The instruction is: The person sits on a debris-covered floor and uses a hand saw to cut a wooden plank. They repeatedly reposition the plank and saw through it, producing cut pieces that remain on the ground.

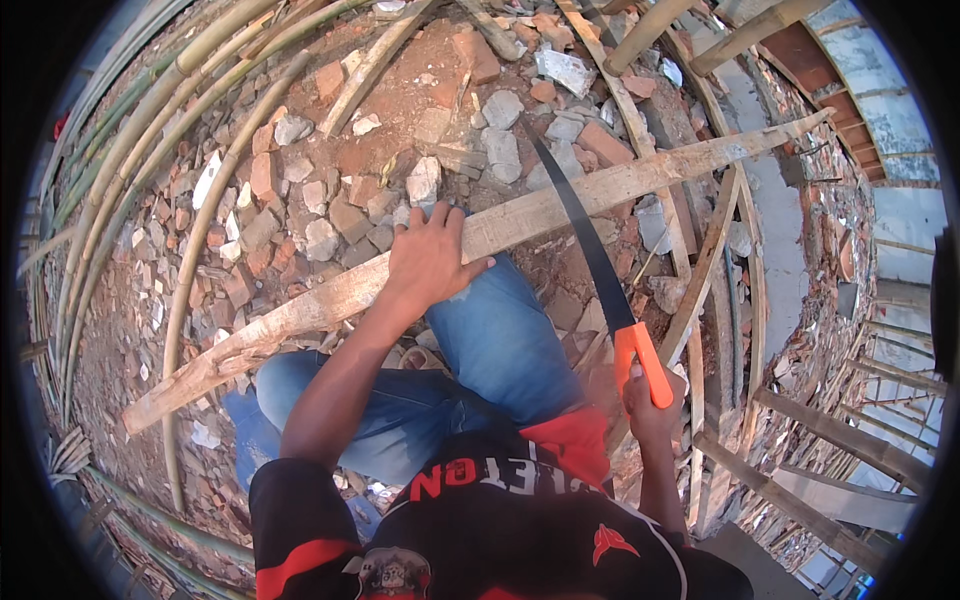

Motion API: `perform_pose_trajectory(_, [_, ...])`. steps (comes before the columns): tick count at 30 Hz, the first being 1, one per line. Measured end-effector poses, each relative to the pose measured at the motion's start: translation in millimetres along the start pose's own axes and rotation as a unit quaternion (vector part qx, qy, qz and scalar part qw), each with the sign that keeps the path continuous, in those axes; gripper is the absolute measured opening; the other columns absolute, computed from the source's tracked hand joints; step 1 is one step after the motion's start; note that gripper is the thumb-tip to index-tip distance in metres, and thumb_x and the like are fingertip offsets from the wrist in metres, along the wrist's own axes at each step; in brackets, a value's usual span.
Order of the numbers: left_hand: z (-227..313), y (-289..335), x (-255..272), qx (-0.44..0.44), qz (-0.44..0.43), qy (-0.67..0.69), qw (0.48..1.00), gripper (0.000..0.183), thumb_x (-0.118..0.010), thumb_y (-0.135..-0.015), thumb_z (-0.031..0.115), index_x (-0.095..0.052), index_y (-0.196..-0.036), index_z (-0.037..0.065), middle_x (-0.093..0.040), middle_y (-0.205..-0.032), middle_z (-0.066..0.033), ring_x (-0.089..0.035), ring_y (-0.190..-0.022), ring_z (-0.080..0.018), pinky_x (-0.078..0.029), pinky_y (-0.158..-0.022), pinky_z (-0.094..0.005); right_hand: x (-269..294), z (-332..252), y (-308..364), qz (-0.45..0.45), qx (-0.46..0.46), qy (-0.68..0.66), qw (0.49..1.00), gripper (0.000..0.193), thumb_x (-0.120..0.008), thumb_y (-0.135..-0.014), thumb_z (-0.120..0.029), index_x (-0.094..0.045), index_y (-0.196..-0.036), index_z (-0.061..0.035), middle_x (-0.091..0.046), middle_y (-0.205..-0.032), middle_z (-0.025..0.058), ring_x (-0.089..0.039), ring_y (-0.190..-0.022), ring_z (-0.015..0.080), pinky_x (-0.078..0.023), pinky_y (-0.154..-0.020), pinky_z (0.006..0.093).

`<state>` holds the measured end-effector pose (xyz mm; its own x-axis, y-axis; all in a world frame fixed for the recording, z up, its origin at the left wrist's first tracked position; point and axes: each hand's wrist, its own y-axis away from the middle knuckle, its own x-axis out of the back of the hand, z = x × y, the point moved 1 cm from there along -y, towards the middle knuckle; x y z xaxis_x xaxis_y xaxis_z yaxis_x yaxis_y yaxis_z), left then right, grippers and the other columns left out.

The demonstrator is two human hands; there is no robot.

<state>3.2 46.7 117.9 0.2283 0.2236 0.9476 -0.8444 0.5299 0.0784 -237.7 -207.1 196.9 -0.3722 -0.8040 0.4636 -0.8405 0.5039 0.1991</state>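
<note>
Over the wooden plank (300, 308), left grip (425, 262) lies, thumb and fingers apart; right grip (653, 417) clamped on orange-handled saw (597, 262).

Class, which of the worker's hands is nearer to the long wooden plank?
The left. The left hand rests on top of the plank; the right hand is apart from it, lower and to the right, gripping the orange saw handle.
</note>
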Motion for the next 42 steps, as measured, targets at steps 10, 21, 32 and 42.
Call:
perform_pose_trajectory(10, [-13.8, -9.6, -12.4, 0.020, -0.009, 0.028, 0.999, 0.070, -0.077, -0.079, 0.057, -0.060, -0.113, -0.002, -0.063, -0.110, -0.0150, -0.061, -0.100, -0.0396, -0.057, -0.076, -0.0520, -5.4, 3.0, -38.8, -0.037, -0.012, -0.002, 0.999, 0.021, -0.065, -0.093, -0.013, -0.063, -0.079, 0.0026, -0.051, -0.060, -0.0016, -0.045, -0.056, 0.0072, -0.037, -0.053, 0.0300])
perform_pose_trajectory(21, [-13.9, -5.0, -21.1, 0.010, -0.002, 0.040, 0.999, 0.071, -0.075, -0.080, 0.060, -0.061, -0.113, -0.001, -0.064, -0.112, -0.0148, -0.062, -0.100, -0.0425, -0.058, -0.076, -0.0521, -5.8, 6.3, -35.6, -0.031, -0.001, -0.018, 0.999, 0.024, -0.065, -0.091, -0.011, -0.059, -0.071, 0.0001, -0.052, -0.056, -0.0006, -0.046, -0.050, 0.0073, -0.034, -0.048, 0.0285])
perform_pose_trajectory(32, [-12.8, -4.2, -17.6, 0.009, 0.035, 0.039, 0.999, 0.070, -0.080, -0.077, 0.055, -0.062, -0.116, 0.000, -0.065, -0.110, -0.0118, -0.063, -0.094, -0.0381, -0.058, -0.071, -0.0481, 2.1, -7.4, -25.9, -0.034, -0.027, -0.029, 0.999, 0.009, -0.056, -0.086, -0.001, -0.062, -0.080, 0.0033, -0.052, -0.056, 0.0004, -0.048, -0.047, 0.0068, -0.038, -0.044, 0.0264])
perform_pose_trajectory(42, [-19.8, -3.2, -19.0, 0.016, 0.021, 0.071, 0.997, 0.066, -0.079, -0.079, 0.055, -0.063, -0.114, 0.002, -0.064, -0.112, -0.0099, -0.063, -0.098, -0.0377, -0.059, -0.075, -0.0480, 22.2, 5.0, -22.2, -0.049, -0.055, -0.038, 0.997, 0.017, -0.060, -0.085, -0.006, -0.054, -0.070, -0.0005, -0.048, -0.056, -0.0017, -0.041, -0.046, 0.0074, -0.035, -0.045, 0.0281])
